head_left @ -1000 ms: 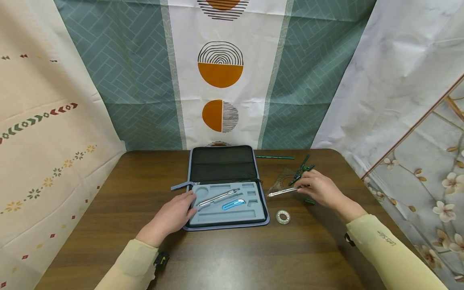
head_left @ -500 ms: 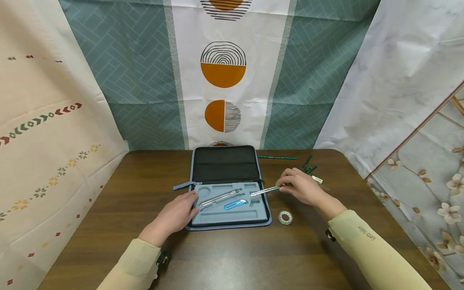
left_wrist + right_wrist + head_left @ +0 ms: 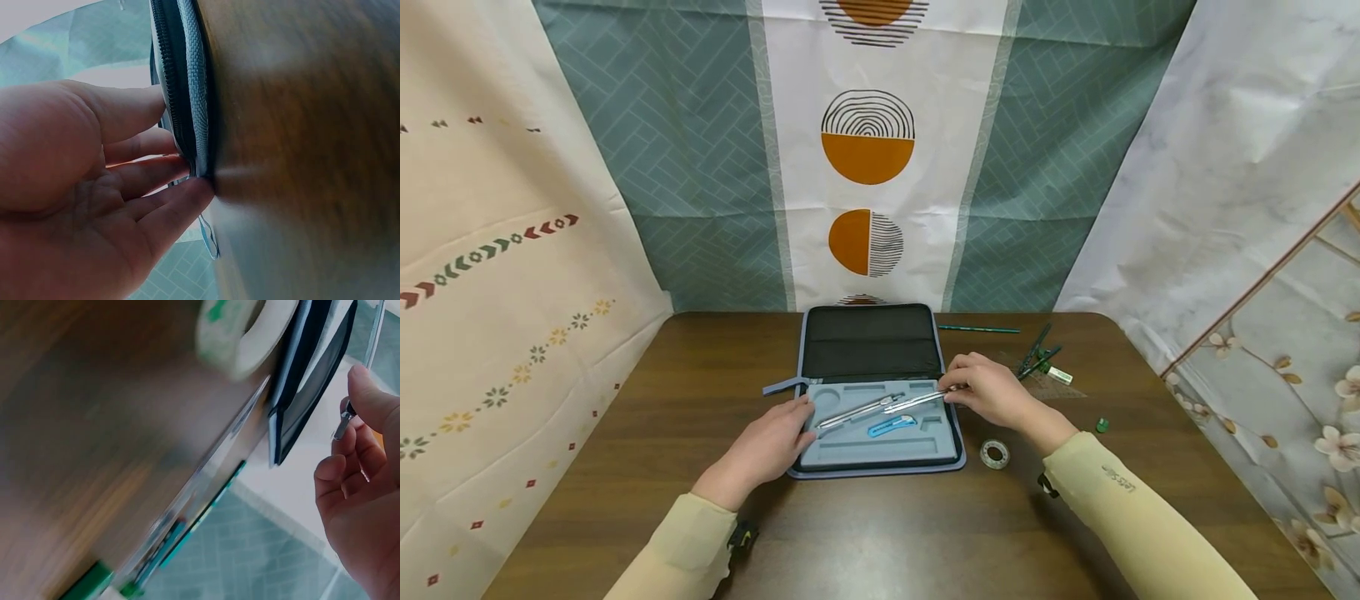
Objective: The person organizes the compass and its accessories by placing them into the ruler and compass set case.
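An unzipped case (image 3: 872, 340) holds a light blue molded tray (image 3: 880, 451). In the tray lie a silver compass (image 3: 853, 413) and a blue cutter (image 3: 892, 426). My left hand (image 3: 765, 446) rests on the case's left edge, fingers mostly straight; the left wrist view shows its fingertips touching the zippered rim (image 3: 199, 94). Between thumb and fingers, my right hand (image 3: 996, 394) pinches one end of a second slim silver tool (image 3: 917, 402), which slants over the tray's upper right. The right wrist view shows the pinched end near my right hand (image 3: 365, 462); whether the tool touches the tray, I cannot tell.
A tape roll (image 3: 995, 454) lies right of the case. Behind my right hand are dark green pencils (image 3: 1034, 350), a white-and-green eraser (image 3: 1060, 375) and a clear set square (image 3: 1071, 392). One green pencil (image 3: 979, 329) lies farther back; a small green item (image 3: 1102, 425) sits right.
My right hand has carried the silver tool leftward from the table's right side to over the tray. The small green item and set square are uncovered. My left hand stays at the case edge.
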